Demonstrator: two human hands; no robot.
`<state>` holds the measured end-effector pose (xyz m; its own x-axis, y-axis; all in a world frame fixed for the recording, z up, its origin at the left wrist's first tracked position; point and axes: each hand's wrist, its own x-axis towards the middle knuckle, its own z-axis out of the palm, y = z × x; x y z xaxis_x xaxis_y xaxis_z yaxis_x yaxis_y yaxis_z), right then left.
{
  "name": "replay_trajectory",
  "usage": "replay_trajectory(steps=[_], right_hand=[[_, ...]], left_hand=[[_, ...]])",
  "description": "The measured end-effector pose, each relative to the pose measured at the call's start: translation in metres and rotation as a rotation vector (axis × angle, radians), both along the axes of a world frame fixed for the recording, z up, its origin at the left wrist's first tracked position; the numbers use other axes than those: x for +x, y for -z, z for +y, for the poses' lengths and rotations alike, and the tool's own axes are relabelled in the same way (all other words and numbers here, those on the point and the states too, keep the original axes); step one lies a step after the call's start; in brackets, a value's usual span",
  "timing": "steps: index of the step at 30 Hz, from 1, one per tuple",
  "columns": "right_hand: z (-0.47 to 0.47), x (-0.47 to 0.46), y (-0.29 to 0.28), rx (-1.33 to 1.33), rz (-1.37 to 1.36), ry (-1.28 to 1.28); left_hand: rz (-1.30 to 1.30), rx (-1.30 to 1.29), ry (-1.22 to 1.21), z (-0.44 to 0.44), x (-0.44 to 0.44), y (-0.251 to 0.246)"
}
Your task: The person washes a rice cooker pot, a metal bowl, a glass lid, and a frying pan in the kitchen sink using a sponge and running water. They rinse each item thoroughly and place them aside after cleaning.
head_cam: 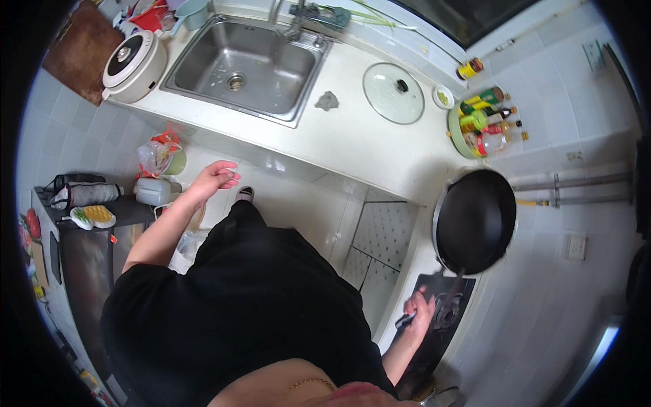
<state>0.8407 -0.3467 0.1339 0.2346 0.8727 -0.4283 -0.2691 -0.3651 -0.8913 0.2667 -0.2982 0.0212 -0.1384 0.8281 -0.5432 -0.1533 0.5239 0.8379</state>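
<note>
My right hand (419,309) is closed around the long handle of a deep black wok (475,221). The end of that handle sticks out past my palm, and the hand is slightly blurred. Above the right-hand stretch of counter, the wok shows me its bare dark inside, past the end of a black gas cooktop (445,325). My left hand (216,179) hangs in the air over the floor, holding nothing, its fingers loosely curled and apart. A glass lid (389,99) with a black knob lies on the white counter (351,147).
A steel sink (254,66) is set into the counter, with a white electric cooker (135,66) left of it. A grey rag (327,100) lies beside the lid. In the corner are a small bowl (443,97) and a green rack (457,133) of bottles. Behind my left hand stands a bin (175,162).
</note>
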Motion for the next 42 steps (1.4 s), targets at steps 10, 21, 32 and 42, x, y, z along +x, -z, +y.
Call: replay_trajectory(steps=[10,21,32,42], right_hand=[[0.174,-0.306,0.042,-0.243,0.348,-0.743],[0.248,-0.627,0.132,-0.291,0.382,-0.683],[0.277,-0.72,0.221,-0.321,0.433,-0.555],[0.301,-0.731,0.239,-0.448,0.368,-0.74]], left_hand=[[-0.314,0.088,0.374,0.07,-0.027,-0.041],[-0.352,-0.383,0.301,0.209,-0.177,0.014],[-0.337,-0.618,0.408,0.27,-0.263,0.109],[-0.263,-0.653,0.49,0.298,-0.291,0.131]])
